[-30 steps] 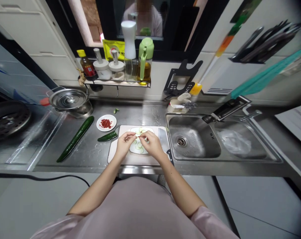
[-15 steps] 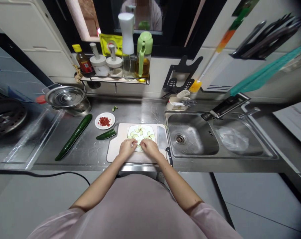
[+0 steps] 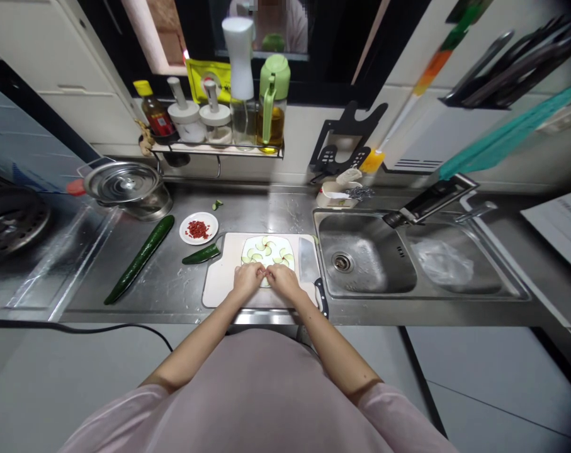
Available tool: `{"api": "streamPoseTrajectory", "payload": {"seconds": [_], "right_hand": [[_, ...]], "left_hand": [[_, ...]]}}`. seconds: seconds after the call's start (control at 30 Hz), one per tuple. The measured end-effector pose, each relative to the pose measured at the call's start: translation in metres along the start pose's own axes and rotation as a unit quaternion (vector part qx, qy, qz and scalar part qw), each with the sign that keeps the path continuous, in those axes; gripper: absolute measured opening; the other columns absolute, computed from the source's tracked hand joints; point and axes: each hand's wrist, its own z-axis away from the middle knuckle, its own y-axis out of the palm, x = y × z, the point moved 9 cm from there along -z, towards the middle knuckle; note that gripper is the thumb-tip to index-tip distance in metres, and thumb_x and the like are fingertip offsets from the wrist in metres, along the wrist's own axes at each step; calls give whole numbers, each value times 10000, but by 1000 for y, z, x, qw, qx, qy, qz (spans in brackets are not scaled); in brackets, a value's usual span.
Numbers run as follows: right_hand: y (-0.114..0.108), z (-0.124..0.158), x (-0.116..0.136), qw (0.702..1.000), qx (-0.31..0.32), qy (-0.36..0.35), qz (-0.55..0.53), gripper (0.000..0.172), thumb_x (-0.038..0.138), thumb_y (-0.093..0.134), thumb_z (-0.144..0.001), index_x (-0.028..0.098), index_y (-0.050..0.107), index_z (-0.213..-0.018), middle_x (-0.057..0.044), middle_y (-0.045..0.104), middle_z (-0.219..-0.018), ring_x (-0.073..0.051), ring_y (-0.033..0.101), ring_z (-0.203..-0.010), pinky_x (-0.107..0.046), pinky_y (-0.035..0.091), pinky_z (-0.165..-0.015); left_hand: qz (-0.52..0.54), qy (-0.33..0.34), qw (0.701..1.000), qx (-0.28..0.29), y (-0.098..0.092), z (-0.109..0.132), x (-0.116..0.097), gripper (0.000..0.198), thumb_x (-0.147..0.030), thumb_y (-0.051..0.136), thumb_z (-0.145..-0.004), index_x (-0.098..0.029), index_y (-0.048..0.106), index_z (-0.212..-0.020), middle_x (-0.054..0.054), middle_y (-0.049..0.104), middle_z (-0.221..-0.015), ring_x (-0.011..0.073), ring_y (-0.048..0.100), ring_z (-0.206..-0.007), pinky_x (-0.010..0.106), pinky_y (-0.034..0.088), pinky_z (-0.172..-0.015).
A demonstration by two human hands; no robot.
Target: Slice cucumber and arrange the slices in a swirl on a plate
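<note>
A white squarish plate (image 3: 267, 257) lies on a pale cutting board (image 3: 220, 284). Thin cucumber slices (image 3: 284, 257) are laid on it in small pinwheel clusters. My left hand (image 3: 248, 278) and my right hand (image 3: 282, 278) meet over the plate's near side, fingers bent and fingertips pinched close together. What lies between the fingertips is hidden; the hands cover the near cluster. On the board's right side rests a knife (image 3: 308, 259) with a black handle. Left of the board are a cut cucumber piece (image 3: 201, 254) and a small white dish with chopped red bits (image 3: 198, 230).
A whole cucumber (image 3: 140, 259) lies on the steel counter at left, near a lidded pot (image 3: 129, 189). To the right is a double sink (image 3: 367, 258) with a faucet (image 3: 429, 200) and a plastic bag (image 3: 442, 261). Bottles and jars stand on a wall rack (image 3: 219, 151).
My left hand has shifted right, toward my right hand, so their fingertips now come together over the near slices. The dish, cucumbers and knife have stayed in place.
</note>
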Motion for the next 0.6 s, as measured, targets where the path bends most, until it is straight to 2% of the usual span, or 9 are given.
{"api": "streamPoseTrajectory", "payload": {"seconds": [0.37, 0.6], "right_hand": [[0, -1, -5, 1000, -25, 6, -15, 206, 232, 414, -924, 198, 617, -934, -60, 644, -966, -173, 541, -869, -259, 311, -661], [2, -4, -5, 1000, -9, 23, -11, 218, 247, 405, -931, 189, 613, -956, -72, 642, -989, -169, 535, -870, -254, 307, -669]], "left_hand": [[-3, 1, 1000, 0, 2, 0, -1, 154, -250, 529, -828, -239, 682, -845, 45, 704, -865, 217, 598, -904, 327, 339, -814], [-13, 0, 1000, -2, 3, 0, -2, 155, -269, 523, -833, -230, 673, -830, 44, 695, -860, 215, 592, -884, 332, 332, -802]]}}
